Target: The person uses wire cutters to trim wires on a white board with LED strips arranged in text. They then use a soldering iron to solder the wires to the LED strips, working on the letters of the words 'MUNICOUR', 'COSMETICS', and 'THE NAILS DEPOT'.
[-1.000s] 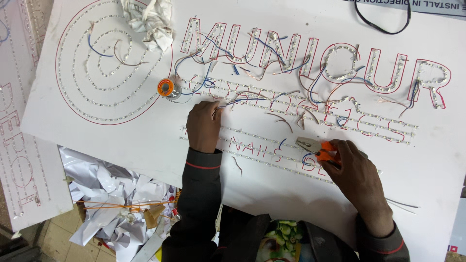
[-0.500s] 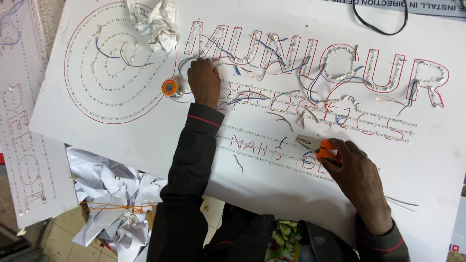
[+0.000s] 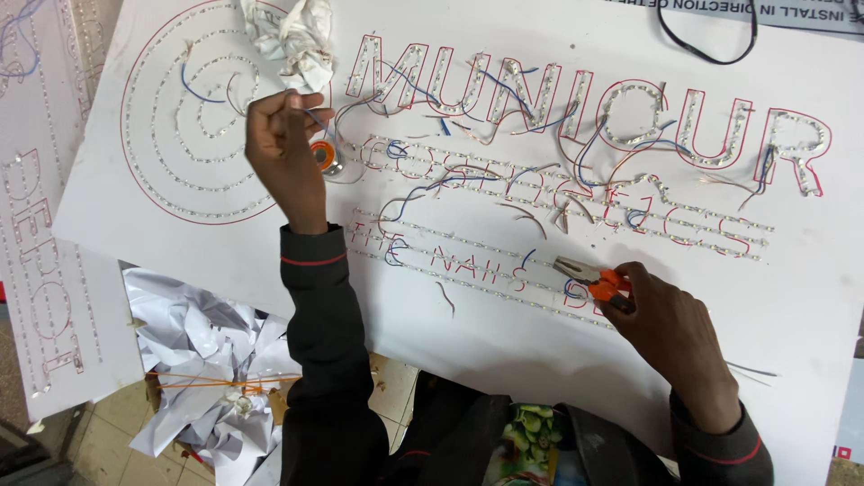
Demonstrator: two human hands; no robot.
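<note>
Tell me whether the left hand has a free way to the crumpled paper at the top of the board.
Probably yes: the left hand is raised just below the crumpled paper, with nothing between them.

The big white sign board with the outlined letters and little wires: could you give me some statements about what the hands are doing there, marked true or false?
1. The right hand holds orange-handled pliers. True.
2. The left hand lies flat on crumpled paper on the floor. False: it is raised over the white sign board, pinching a thin wire.
3. A small orange round spool sits beside the left hand. True.
4. The black cable loop lies under the pliers. False: it is at the board's far edge.
</note>
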